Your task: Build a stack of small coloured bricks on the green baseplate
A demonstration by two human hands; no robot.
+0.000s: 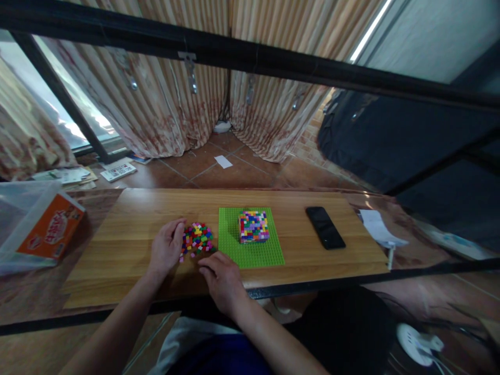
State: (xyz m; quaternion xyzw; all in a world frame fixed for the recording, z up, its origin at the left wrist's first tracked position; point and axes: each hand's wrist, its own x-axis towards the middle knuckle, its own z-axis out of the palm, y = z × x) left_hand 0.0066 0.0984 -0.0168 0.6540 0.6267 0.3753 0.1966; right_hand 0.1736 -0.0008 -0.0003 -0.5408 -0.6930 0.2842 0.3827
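Note:
A heap of small multicoloured building bricks (pixel 198 237) lies on the wooden table. My left hand (pixel 167 246) rests on its side at the heap's left edge, fingers loosely curved and thumb apart. At the near right edge of the heap is my right hand (pixel 222 276), its fingers curled in towards the thumb; whatever they hold, if anything, is hidden. Just beyond my right hand lies a green studded baseplate (pixel 228 219). On it stands a block-shaped build of many mixed-colour bricks (pixel 253 227), apart from both hands.
A black phone (pixel 325 227) lies on the table (pixel 289 208) to the right. White paper (pixel 380 228) is past the table's right end. A clear plastic bin with an orange label (pixel 50 227) stands at left. A dark metal bar (pixel 273 57) crosses above.

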